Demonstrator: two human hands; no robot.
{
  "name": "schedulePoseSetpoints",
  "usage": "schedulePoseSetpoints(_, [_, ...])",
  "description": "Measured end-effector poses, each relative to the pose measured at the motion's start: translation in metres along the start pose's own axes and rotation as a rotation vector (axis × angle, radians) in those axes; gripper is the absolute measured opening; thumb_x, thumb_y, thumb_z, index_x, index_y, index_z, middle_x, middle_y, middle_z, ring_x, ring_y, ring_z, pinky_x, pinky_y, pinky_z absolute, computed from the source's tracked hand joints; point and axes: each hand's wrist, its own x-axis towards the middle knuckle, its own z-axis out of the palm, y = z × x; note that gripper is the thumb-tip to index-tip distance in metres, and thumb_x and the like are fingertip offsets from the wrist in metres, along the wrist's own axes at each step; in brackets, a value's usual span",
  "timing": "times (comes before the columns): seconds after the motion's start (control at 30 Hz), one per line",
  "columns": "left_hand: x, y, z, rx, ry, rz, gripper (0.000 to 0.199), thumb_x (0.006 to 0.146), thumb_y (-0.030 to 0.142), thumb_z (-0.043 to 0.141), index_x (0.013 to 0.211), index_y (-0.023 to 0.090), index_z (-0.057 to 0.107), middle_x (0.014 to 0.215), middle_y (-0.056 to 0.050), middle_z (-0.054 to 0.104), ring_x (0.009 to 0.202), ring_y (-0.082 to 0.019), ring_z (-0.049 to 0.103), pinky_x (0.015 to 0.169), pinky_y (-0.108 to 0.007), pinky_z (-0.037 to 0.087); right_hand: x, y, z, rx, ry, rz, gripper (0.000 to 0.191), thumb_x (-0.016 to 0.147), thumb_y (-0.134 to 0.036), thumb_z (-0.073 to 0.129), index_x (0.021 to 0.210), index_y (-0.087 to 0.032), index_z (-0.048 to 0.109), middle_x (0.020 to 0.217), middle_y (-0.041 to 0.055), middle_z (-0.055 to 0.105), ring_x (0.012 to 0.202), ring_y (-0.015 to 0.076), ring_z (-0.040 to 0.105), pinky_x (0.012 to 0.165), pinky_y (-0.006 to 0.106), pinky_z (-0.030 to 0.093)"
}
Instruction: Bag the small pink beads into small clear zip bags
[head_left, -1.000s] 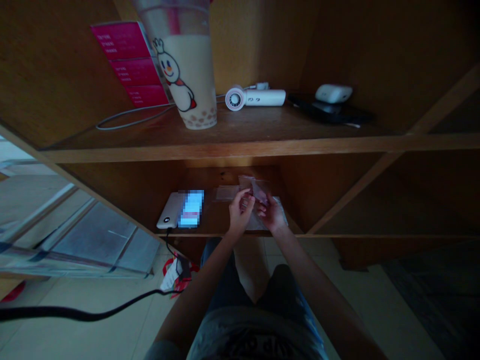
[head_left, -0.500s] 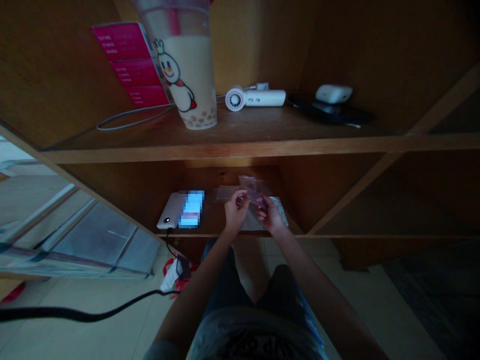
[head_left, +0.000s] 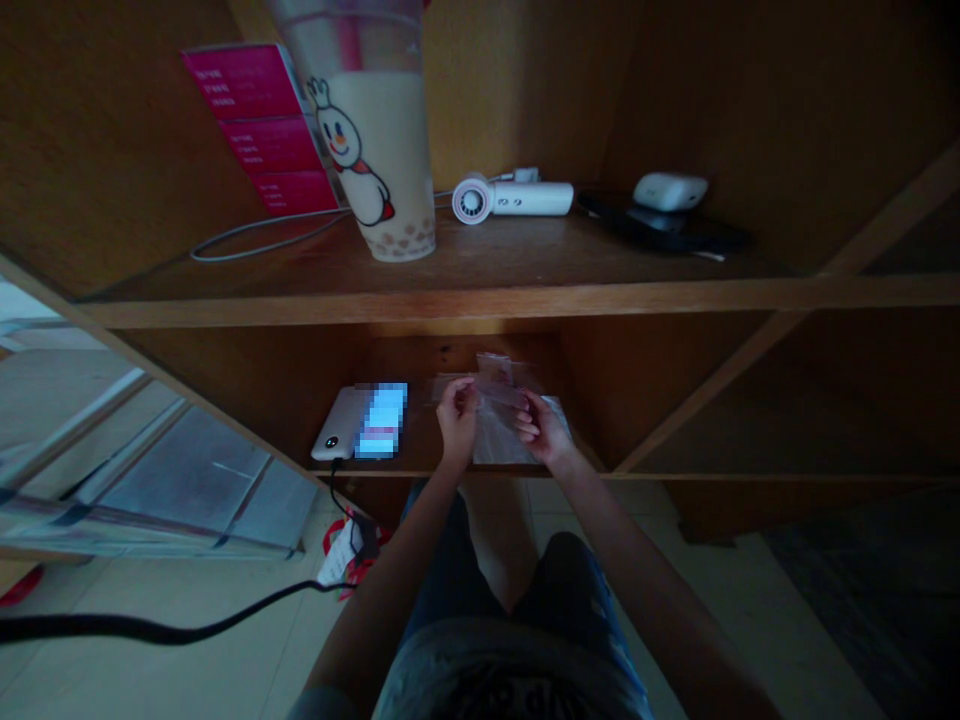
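Both my hands are inside the lower compartment, pinching a small clear plastic bag between them. My left hand has its thumb and fingers closed at the bag's left end. At the other end, my right hand grips it with curled fingers. Beneath them a larger clear plastic sheet or bag lies on the shelf board. Another small clear bag is behind the hands; its contents are too small to make out. A pale patterned packet, partly covered by my right hand, sits at the right.
To the left on the lower shelf are a white power bank with a black cable and a lit phone. Above, the upper shelf holds a milk tea cup, a white handheld fan and a white earphone case.
My left hand has moved a little left, away from the right hand, so the small bag is stretched wider between them. More of the clear sheet below shows.
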Motion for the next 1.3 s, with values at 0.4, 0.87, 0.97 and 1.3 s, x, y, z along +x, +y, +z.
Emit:
schedulePoseSetpoints(0.4, [-0.003,-0.032,-0.013,-0.123,0.207,-0.102,0.018,0.080,0.032,0.052,0.086,0.015,0.053,0.080,-0.002,0.055,0.068,-0.011,0.055,0.056,-0.022,0.048,0.037,-0.020,-0.020,-0.331,0.613,-0.619,0.035,0.076,-0.046,0.053,0.056,-0.021,0.038,0.041,-0.0092,0.034,0.033,0.0050,0.028,0.032,0.019,0.020])
schedulePoseSetpoints(0.87, [0.033,-0.051,-0.036,-0.104,0.256,-0.076,0.017,0.078,0.031,0.052,0.088,0.018,0.050,0.078,-0.001,0.053,0.066,-0.010,0.052,0.059,-0.022,0.044,0.039,-0.010,-0.021,-0.958,0.645,-0.895,0.046,0.079,-0.059,0.039,0.055,-0.020,0.040,0.049,-0.0047,0.038,0.049,0.0094,0.033,0.048,0.023,0.026])
schedulePoseSetpoints(0.97, [0.031,-0.063,-0.036,-0.047,0.243,-0.082,0.016,0.079,0.030,0.051,0.090,0.018,0.050,0.079,-0.001,0.053,0.067,-0.010,0.052,0.062,-0.023,0.044,0.040,-0.009,-0.022,-1.161,0.625,-0.904,0.048,0.082,-0.058,0.036,0.055,-0.019,0.044,0.051,-0.0028,0.044,0.051,0.0104,0.037,0.052,0.023,0.028])
schedulePoseSetpoints(1.3, [0.026,-0.067,-0.037,0.157,0.230,-0.051,0.023,0.076,0.026,0.054,0.096,0.018,0.050,0.090,-0.004,0.056,0.079,-0.015,0.055,0.075,-0.028,0.045,0.047,0.000,-0.028,-1.668,0.684,-0.716,0.040,0.083,-0.054,0.042,0.073,-0.021,0.063,0.057,0.0052,0.060,0.057,0.0177,0.056,0.054,0.026,0.032])
